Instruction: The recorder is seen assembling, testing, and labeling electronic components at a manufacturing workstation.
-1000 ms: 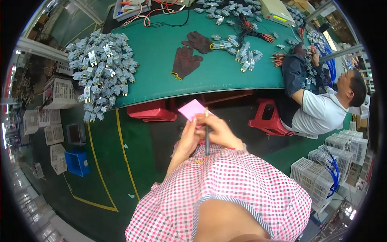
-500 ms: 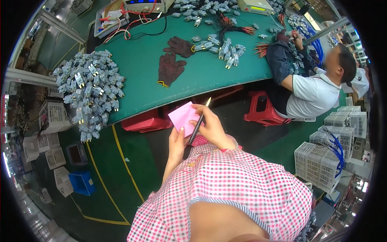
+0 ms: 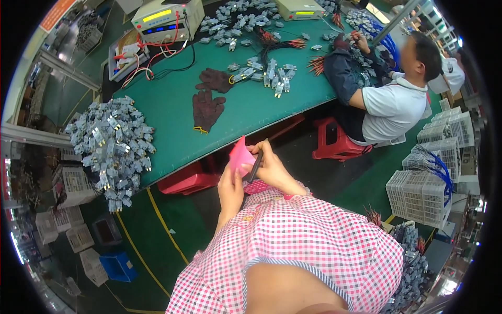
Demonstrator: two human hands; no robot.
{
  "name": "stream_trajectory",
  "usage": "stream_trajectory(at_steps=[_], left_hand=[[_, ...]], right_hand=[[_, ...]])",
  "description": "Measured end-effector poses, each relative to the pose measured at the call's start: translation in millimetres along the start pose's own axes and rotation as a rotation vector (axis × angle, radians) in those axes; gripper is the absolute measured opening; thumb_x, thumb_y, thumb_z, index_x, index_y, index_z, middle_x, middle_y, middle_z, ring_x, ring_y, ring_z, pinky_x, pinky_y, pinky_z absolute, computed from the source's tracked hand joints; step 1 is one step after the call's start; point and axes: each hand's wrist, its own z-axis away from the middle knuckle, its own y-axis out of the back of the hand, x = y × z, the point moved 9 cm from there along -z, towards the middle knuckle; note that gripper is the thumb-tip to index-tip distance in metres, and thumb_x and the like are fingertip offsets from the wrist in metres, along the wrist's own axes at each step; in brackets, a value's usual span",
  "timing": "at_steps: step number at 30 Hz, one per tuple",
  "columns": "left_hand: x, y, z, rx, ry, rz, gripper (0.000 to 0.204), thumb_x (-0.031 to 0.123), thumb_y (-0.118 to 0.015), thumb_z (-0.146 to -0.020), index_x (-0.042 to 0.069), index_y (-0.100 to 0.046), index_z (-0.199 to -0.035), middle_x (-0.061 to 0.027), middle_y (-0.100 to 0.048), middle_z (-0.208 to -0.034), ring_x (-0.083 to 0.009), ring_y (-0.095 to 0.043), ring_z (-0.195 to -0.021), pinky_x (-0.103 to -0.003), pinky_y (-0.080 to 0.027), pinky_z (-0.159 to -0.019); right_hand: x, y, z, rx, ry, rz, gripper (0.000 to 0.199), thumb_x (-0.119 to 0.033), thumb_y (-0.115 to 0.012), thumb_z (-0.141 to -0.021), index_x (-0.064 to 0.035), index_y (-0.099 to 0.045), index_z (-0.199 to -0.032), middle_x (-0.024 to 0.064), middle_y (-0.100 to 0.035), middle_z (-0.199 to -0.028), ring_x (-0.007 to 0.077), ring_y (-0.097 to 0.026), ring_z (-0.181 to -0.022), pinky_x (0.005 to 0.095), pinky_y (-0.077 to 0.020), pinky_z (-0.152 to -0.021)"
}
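In front of my body, just off the table's near edge, my left hand (image 3: 230,189) grips a pink sheet of paper (image 3: 240,157) by its lower part. The sheet is bent and tilted, with its upper corner standing up. My right hand (image 3: 273,170) is closed round a dark pen (image 3: 255,167), its fingers against the sheet's right edge. Whether those fingers also pinch the sheet I cannot tell. Two dark brown knit gloves, one nearer (image 3: 208,110) and one farther (image 3: 214,80), lie on the green table (image 3: 172,125) beyond my hands.
A large heap of grey plug-like parts (image 3: 112,149) covers the table's left end. Meters (image 3: 170,23) with red and black leads stand at the back. A co-worker (image 3: 392,112) sits at the right on a red stool (image 3: 340,141). White crates (image 3: 418,196) stand behind.
The pink sheet has gone from flat and facing me to bent and tilted. The pen's light tip no longer shows. The view has shifted, bringing more of the meters into sight.
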Motion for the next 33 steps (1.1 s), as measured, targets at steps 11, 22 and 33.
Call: stream_trajectory(at_steps=[11,22,33], left_hand=[[74,-59,14,-0.255,-0.632,-0.251,0.060,0.001,-0.065,-0.072,0.003,-0.042,-0.128,-0.0163,-0.047,-0.104,-0.0328,-0.051,-0.094,-0.038,-0.045,-0.077],[107,-136,30,-0.521,-0.952,-0.266,0.068,-0.001,-0.063,-0.074,0.002,-0.036,-0.136,-0.0200,-0.042,-0.114,-0.0350,-0.047,-0.102,-0.037,-0.046,-0.080],[147,-200,63,-0.652,-1.166,-0.092,0.040,-0.009,-0.057,-0.078,-0.002,-0.052,-0.116,-0.0190,-0.049,-0.117,-0.0325,-0.053,-0.105,-0.035,-0.046,-0.084]], right_hand=[[8,41,12,0.114,0.013,-0.166,0.055,-0.021,-0.077,-0.073,-0.0039,-0.035,-0.104,0.0136,-0.054,-0.106,0.0174,-0.055,-0.094,0.0318,-0.0487,-0.075],[19,120,58,0.438,0.142,-0.310,0.052,-0.011,-0.077,-0.073,-0.0061,-0.032,-0.100,0.0133,-0.054,-0.111,0.0174,-0.053,-0.102,0.0329,-0.0471,-0.087],[35,189,123,0.882,0.302,-0.355,0.055,-0.024,-0.081,-0.069,-0.0031,-0.041,-0.101,0.0095,-0.054,-0.096,0.0131,-0.053,-0.086,0.0267,-0.0464,-0.075]])
